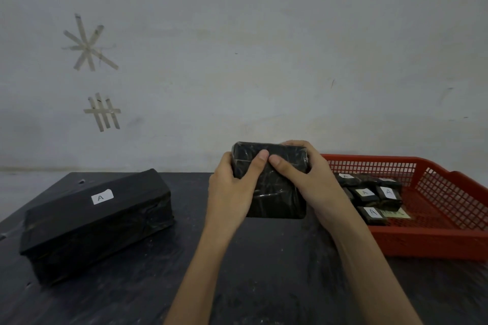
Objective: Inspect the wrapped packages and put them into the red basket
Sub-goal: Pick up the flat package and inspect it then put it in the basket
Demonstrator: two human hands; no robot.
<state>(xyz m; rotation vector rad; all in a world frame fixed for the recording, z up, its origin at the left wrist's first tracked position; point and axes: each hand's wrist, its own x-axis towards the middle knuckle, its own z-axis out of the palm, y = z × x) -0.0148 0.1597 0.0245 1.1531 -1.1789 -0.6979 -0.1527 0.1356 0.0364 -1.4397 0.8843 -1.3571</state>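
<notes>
Both hands up over mid-worktop (253, 274), gripping one black wrapped package (277, 192). Left hand (232, 187) clamps its left side, right hand (310, 182) its right, thumbs meeting on the facing side. Red basket (435, 243) sits at the right edge, several small labelled packages (365, 194) inside. A large wrapped package (97, 224), tagged "A", lies near the left edge.

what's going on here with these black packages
A person grips a small wrapped package with the left hand and right hand above the dark table, thumbs on its face, seemingly inspecting it. The red basket on the right already holds several labelled packages. A larger package marked A lies on the table at left.
</notes>
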